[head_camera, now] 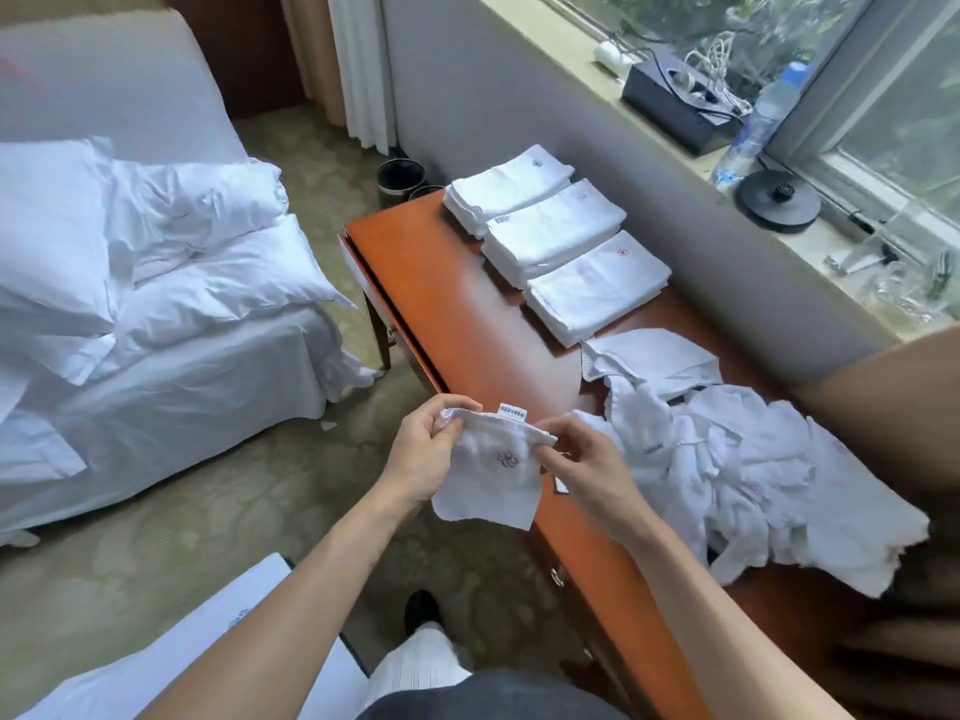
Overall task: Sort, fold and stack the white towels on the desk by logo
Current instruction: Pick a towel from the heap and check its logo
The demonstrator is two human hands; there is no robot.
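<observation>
A small white towel with a brown logo hangs in the air over the near edge of the wooden desk. My left hand grips its top left corner and my right hand pinches its top right edge; a tag sticks up between them. A loose heap of unfolded white towels lies on the desk to the right. Three folded stacks stand in a row at the far end: one with a blue logo, a middle stack, and one with a red logo.
A bed with white pillows fills the left side. The windowsill holds a black box, a water bottle and a kettle base. A dark bin stands behind the desk. Another person's arm reaches in at right.
</observation>
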